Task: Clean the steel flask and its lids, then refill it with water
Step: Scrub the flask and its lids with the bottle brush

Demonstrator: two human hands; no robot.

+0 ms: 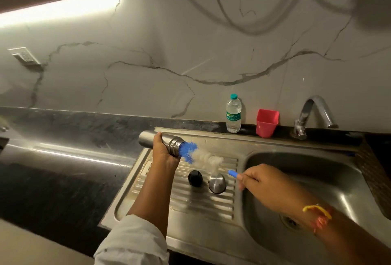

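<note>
My left hand (162, 153) grips the steel flask (148, 139) around its middle and holds it nearly level above the ribbed drainboard (203, 203), mouth pointing right. My right hand (259, 182) holds the blue handle of a bottle brush (197, 154). Its blue bristle tip sits at the flask's threaded mouth, and the white bristles trail outside. On the drainboard below lie a black inner lid (195, 178) and a steel cup lid (217, 183), side by side.
The steel sink basin (306, 180) with its drain lies to the right, under a chrome tap (313, 112). A plastic water bottle (233, 113) and a red cup (267, 123) stand at the back ledge. Dark countertop (63, 159) stretches left.
</note>
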